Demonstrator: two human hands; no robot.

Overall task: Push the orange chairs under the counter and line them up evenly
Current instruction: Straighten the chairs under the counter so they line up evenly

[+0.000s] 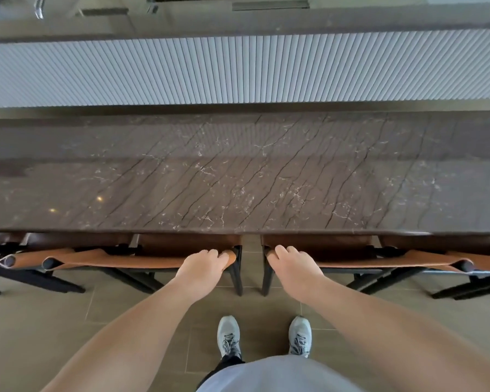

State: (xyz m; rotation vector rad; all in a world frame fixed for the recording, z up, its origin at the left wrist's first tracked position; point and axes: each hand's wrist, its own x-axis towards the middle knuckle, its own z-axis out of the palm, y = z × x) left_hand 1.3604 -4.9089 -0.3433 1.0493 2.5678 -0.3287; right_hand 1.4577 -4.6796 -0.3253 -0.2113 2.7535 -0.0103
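Observation:
A dark brown marble counter (238, 176) runs across the view. Several orange leather chairs with black frames stand in a row, their seats tucked under its front edge. My left hand (203, 265) grips the right end of the backrest of the chair left of centre (119, 260). My right hand (293, 264) grips the left end of the backrest of the chair right of centre (379, 260). A narrow gap of floor separates these two chairs. Further chairs show at the far left (6, 260) and far right (487, 264), partly cut off.
A white ribbed panel (238, 69) rises behind the counter. Brown floor tiles (125, 306) lie under me, with my grey shoes (229, 335) between the two chairs. Black chair legs (238, 278) splay back toward my feet.

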